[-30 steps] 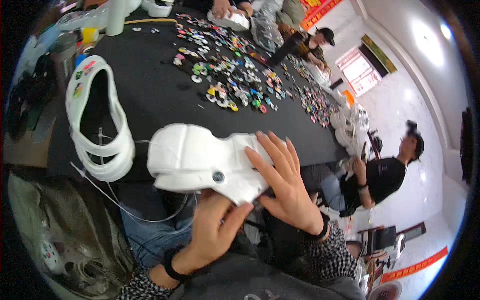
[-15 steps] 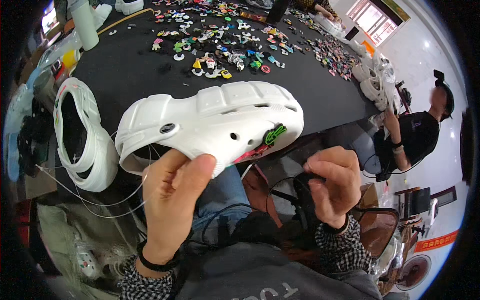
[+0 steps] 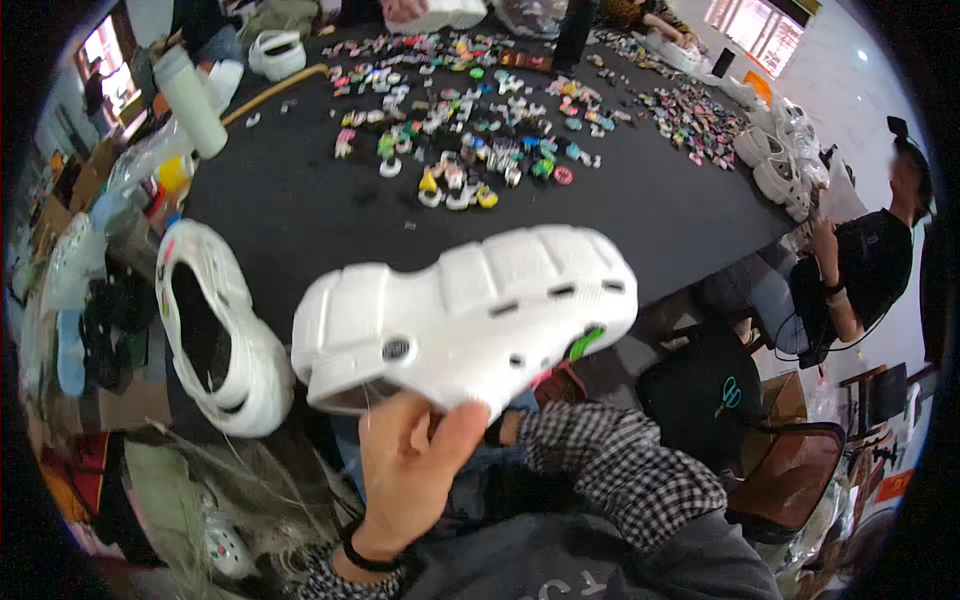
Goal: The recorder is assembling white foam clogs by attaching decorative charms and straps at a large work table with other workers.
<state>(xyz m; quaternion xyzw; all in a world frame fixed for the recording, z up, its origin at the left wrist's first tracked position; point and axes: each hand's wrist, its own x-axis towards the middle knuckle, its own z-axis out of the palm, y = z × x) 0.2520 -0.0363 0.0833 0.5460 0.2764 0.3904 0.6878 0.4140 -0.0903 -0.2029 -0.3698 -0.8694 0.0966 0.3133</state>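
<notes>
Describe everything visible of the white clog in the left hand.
The white clog looks like moulded foam, with a chunky, blocky sole, round dark rivet near the heel, dark slots along its side, and a green charm toward the toe, a reddish patch near it. It is tipped sideways, toe rightward, sole facing away, in the air by the black table. The left hand grips its opening.

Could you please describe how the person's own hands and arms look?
The left hand is gloveless, with a black band round its wrist. Black-and-white checked fabric covers the left forearm and right forearm. The right hand is hidden.
</notes>
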